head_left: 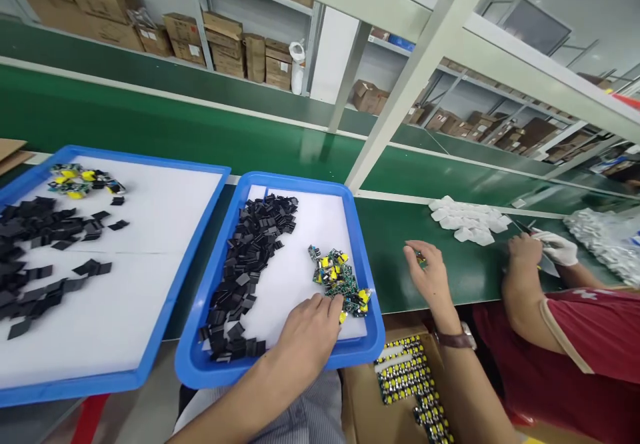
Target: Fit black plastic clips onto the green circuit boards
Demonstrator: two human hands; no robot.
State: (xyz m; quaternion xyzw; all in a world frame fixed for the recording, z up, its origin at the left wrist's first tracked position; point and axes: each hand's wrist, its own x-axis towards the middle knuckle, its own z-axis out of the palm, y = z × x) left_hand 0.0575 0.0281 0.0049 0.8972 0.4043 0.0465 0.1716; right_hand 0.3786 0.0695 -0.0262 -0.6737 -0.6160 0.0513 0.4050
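On the green bench (450, 277): two blue trays. Near tray (280, 364) carries one heap of black square pieces (250, 264) and one cluster of green boards with yellow parts (340, 281). Left hand (310, 334) rests in that tray, fingertips on the cluster's lower edge, fingers loosely curled, nothing lifted. Right hand (430, 274) sits on the bench right of the tray, fingers pinching one small board. Far tray (150, 337) has the same two sorts. Co-worker's two hands (543, 251) work beside white pieces (467, 221). One carton (410, 391) of boards sits below.
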